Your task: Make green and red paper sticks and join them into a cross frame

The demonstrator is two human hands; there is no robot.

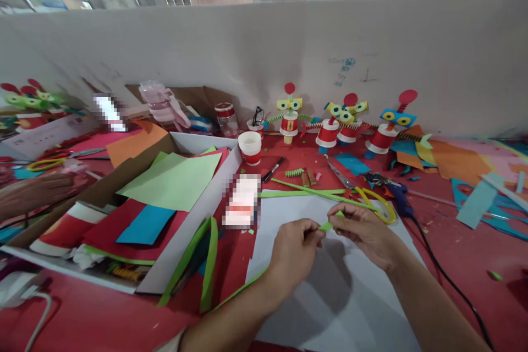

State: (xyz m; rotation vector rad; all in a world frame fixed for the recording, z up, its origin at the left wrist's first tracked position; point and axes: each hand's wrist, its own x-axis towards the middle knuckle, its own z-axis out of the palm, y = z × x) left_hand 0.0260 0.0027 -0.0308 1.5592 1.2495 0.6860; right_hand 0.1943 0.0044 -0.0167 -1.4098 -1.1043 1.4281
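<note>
Between my two hands is a short piece of green paper strip (pixel 326 226), held above a white sheet (pixel 330 297). My left hand (pixel 295 247) pinches its lower left end between thumb and forefinger. At its upper right end, the fingers of my right hand (pixel 365 231) are closed on it too. Long green paper strips (pixel 305 193) lie just beyond my hands. Past them sit small accordion-folded paper springs (pixel 294 173), a black marker (pixel 274 169), scissors with yellow handles (pixel 377 203) and a blue glue gun (pixel 398 198).
Several paper-cup figures (pixel 289 124) stand along the partition (pixel 264 66). On the left, a white box (pixel 193 203) holds coloured paper and a cup, with another person's hand (pixel 37 195) beyond it. A black cord (pixel 449 280) runs along the right. White paper cups (pixel 249 148) stand centrally.
</note>
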